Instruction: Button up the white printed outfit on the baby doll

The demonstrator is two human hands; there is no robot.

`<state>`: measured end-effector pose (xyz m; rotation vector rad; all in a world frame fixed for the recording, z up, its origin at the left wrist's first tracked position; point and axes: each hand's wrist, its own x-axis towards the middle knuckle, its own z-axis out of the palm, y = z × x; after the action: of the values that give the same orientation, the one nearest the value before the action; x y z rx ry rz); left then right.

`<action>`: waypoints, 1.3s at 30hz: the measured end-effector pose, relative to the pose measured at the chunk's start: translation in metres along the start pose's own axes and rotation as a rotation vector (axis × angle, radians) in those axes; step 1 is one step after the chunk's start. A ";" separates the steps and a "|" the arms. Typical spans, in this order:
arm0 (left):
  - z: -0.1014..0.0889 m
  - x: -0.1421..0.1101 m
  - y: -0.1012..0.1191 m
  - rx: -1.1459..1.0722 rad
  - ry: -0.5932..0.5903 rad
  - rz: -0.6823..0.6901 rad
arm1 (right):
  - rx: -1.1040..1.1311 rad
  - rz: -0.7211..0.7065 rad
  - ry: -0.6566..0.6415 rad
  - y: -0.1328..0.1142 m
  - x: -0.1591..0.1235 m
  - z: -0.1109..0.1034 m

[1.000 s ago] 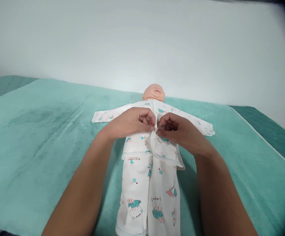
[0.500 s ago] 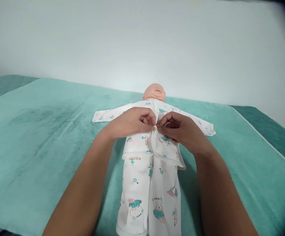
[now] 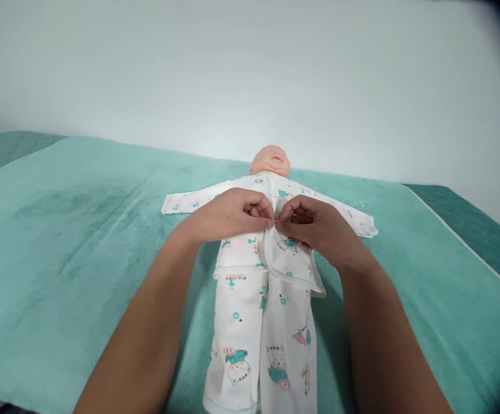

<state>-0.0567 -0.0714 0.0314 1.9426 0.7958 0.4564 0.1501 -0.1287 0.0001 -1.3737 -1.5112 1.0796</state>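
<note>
A baby doll (image 3: 270, 161) lies on its back, dressed in a white printed jacket (image 3: 293, 261) and matching trousers (image 3: 236, 333). Over the middle of its chest, my left hand (image 3: 236, 214) pinches the jacket's front edge between thumb and fingers. Facing it, my right hand (image 3: 314, 225) pinches the front edge from the other side, and the fingertips of both hands nearly meet. The fingers hide the small spot of fabric between them, so any fastener there cannot be made out. Below the hands the jacket's front flap curves loosely over the trousers.
A light green blanket (image 3: 86, 276) spreads under the doll, with faint creases at the left. Darker green padding (image 3: 469, 224) shows past its right edge and at the far left. A pale wall (image 3: 232, 75) rises behind the doll's head.
My fingertips have drawn slightly closer together over the front edge, covering a small white bit that showed between them before. The doll has stayed in place.
</note>
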 end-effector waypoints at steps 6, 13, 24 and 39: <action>0.000 0.000 -0.001 -0.008 0.026 0.002 | -0.014 0.002 0.004 -0.002 0.000 0.000; 0.000 0.000 -0.001 0.049 0.040 -0.026 | 0.003 -0.001 -0.003 -0.002 -0.001 0.000; 0.000 -0.003 0.001 0.190 0.050 -0.080 | 0.040 -0.007 -0.026 -0.001 0.000 -0.002; -0.003 0.001 -0.006 0.068 0.051 -0.016 | -0.074 -0.088 -0.050 -0.001 -0.002 0.000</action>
<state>-0.0598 -0.0671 0.0275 1.9924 0.8687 0.4772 0.1499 -0.1308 0.0011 -1.3262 -1.6473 1.0192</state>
